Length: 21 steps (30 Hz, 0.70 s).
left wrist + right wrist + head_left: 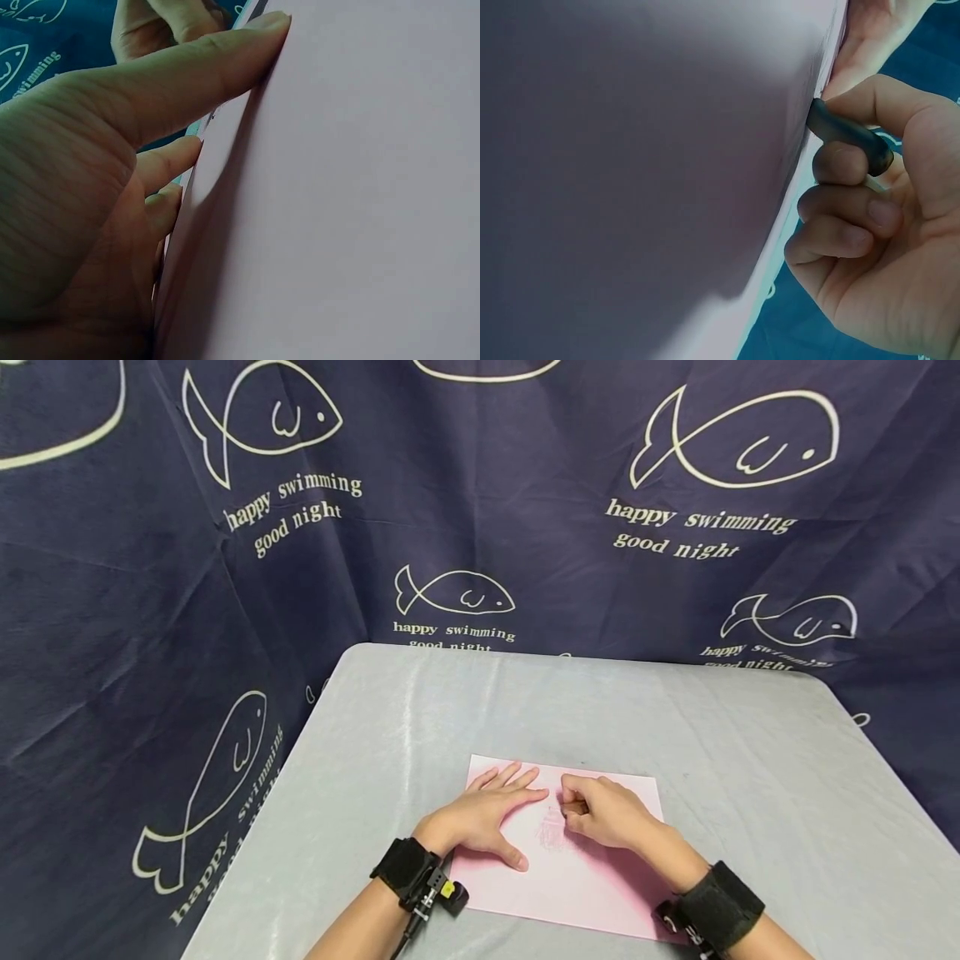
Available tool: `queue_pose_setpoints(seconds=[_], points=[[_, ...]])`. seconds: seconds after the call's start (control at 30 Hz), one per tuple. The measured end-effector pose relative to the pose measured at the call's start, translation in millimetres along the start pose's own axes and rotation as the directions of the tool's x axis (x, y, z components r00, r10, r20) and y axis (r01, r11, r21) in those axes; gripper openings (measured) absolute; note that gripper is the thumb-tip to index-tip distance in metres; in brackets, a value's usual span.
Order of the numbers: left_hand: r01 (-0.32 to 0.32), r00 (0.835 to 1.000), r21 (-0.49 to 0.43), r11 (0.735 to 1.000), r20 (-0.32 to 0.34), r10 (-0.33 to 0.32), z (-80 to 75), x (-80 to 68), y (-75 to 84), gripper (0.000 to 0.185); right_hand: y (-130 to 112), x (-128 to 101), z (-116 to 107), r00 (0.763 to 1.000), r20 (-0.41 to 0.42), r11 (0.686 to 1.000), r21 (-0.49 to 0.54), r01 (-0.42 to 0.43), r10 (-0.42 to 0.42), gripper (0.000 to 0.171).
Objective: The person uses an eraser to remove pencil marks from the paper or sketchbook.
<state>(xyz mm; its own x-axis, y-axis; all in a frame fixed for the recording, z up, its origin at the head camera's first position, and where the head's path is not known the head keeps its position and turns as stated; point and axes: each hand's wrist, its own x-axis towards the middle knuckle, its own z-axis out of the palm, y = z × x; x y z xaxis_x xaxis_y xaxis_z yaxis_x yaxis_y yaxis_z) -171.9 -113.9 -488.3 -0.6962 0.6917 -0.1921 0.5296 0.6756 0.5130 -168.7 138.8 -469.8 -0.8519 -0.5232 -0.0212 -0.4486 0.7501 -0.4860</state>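
Note:
A pink sheet of paper (592, 885) lies on the grey table (750, 760), with a faint pink drawing (551, 831) near its middle. My left hand (487, 814) lies flat on the sheet's left part, fingers straight, thumb (195, 71) pressed to the paper (352, 195). My right hand (603, 814) is curled round a short dark crayon (576, 808), its tip on the paper beside the drawing. In the right wrist view the crayon (851, 135) is pinched between thumb and fingers (840, 232), its tip touching the pink sheet (645, 165).
A dark blue cloth (480, 510) printed with white fish and words hangs behind and left of the table. Black wrist straps (408, 868) sit on both forearms. Bare grey tabletop stretches around the sheet.

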Motion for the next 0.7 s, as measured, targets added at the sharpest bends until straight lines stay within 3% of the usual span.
queue_pose_setpoints(seconds=[0.7], points=[[0.001, 1.0, -0.006, 1.0, -0.003, -0.001, 0.1, 0.3, 0.9, 0.105, 22.7, -36.7, -11.3, 0.993, -0.032, 0.993, 0.047, -0.112, 0.114, 0.03]])
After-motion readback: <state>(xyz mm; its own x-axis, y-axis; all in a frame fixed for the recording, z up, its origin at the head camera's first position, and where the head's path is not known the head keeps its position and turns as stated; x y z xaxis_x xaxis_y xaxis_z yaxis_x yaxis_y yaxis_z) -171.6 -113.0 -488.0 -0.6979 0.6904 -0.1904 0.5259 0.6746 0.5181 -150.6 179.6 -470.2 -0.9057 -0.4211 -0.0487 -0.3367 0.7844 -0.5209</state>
